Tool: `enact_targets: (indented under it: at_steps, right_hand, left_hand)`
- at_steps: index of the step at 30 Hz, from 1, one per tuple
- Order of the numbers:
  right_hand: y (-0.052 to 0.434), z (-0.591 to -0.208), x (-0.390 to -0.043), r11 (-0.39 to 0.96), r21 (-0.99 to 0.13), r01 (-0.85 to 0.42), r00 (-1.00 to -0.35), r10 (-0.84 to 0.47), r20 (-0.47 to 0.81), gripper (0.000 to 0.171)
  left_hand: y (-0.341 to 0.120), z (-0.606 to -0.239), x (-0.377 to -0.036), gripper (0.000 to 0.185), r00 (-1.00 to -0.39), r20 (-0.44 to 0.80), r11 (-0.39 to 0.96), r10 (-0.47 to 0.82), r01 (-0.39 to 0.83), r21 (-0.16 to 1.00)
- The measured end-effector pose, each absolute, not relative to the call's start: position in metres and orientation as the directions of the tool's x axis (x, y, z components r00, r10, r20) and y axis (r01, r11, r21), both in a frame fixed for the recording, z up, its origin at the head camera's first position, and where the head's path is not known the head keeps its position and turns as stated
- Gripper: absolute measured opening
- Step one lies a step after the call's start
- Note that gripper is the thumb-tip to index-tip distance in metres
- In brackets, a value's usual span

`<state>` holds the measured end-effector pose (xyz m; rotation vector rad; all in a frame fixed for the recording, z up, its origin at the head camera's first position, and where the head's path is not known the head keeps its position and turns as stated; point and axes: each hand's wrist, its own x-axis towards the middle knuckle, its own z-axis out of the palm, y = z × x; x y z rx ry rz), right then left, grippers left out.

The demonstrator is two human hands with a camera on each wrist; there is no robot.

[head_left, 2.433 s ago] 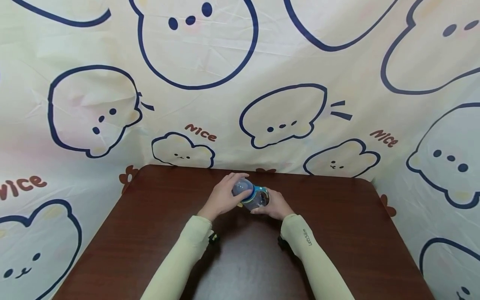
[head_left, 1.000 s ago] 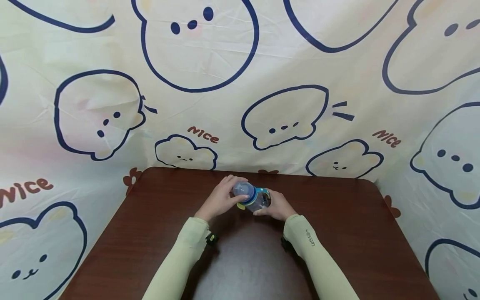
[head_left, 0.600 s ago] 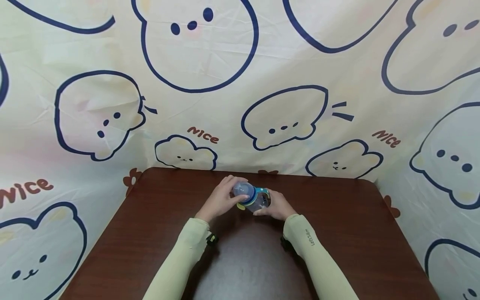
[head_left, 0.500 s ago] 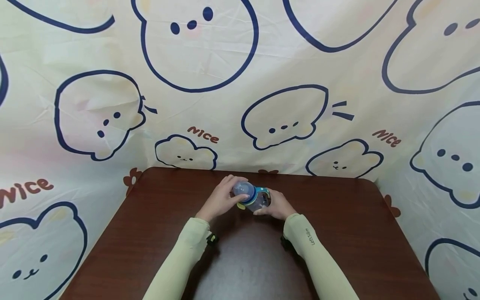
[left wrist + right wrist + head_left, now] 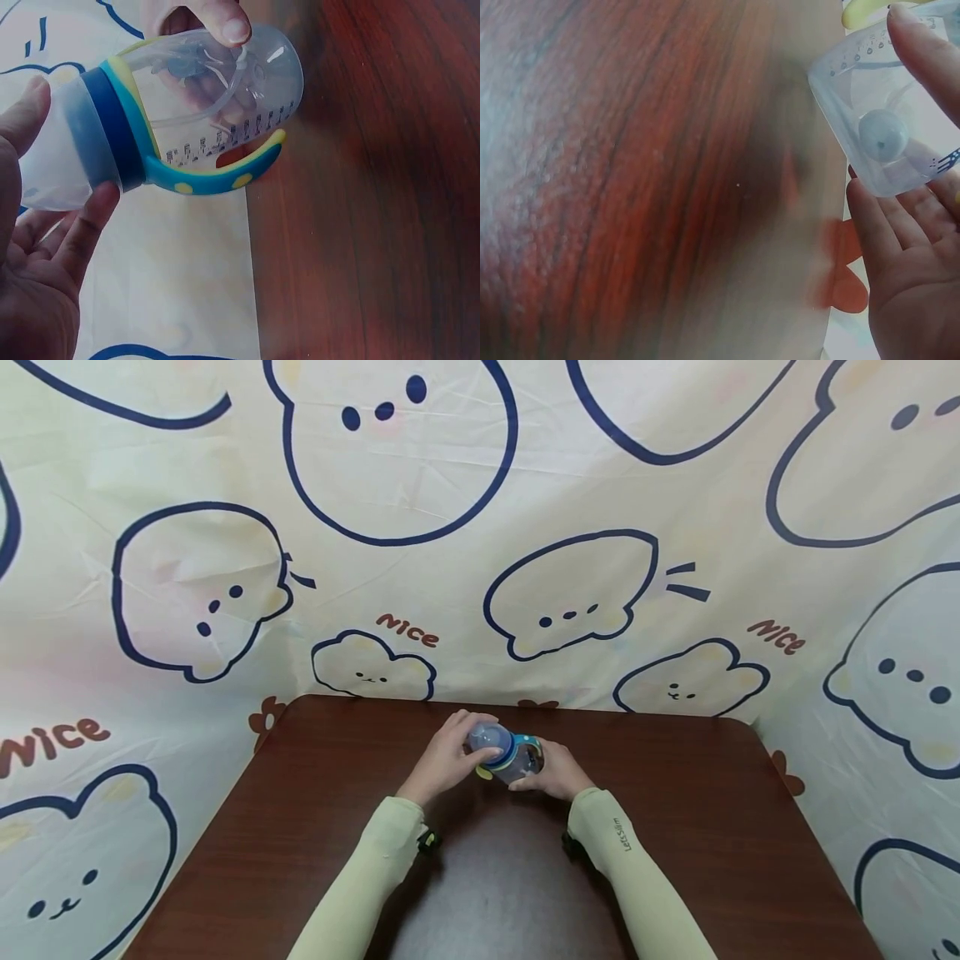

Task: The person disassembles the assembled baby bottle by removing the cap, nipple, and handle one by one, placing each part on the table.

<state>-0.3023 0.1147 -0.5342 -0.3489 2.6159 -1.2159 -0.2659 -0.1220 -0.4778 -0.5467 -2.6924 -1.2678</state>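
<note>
**Clear sippy bottle, held over the table**

Tilted above the brown table (image 5: 300, 827), see-through body with measuring marks, blue-and-yellow handles. Frosted cap (image 5: 60, 157) wrapped by left hand (image 5: 442, 760); base of bottle (image 5: 513, 758) gripped by right hand (image 5: 558, 774).

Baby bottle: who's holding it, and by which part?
Both hands hold the baby bottle, tilted above the table. The left hand grips the frosted cap; the right hand grips the clear body near its base.
</note>
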Motion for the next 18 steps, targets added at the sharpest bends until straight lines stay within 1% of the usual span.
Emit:
enact_targets:
  at_steps: [4, 11, 14, 18]
  right_hand:
    - [0.1143, -0.5327, -0.3008, 0.625, -0.77, -0.127, -0.944, -0.315, -0.1, 0.079]
    - [0.1126, -0.5319, -0.3002, 0.639, -0.754, -0.149, -0.947, -0.312, -0.077, 0.077]
    - [0.1125, -0.5318, -0.3003, 0.638, -0.757, -0.141, -0.949, -0.306, -0.081, 0.076]
    - [0.1148, -0.5323, -0.3004, 0.635, -0.761, -0.132, -0.948, -0.305, -0.09, 0.076]
  left_hand:
    - [-0.1196, -0.4771, -0.2641, 0.048, -0.934, 0.252, 0.581, 0.251, 0.354, 0.733]
    - [-0.1161, -0.4786, -0.2622, 0.051, -0.961, 0.231, 0.595, 0.154, 0.276, 0.755]
    - [-0.1159, -0.4781, -0.2621, 0.05, -0.964, 0.221, 0.597, 0.148, 0.265, 0.757]
    - [-0.1139, -0.4769, -0.264, 0.053, -0.959, 0.228, 0.608, 0.169, 0.283, 0.742]
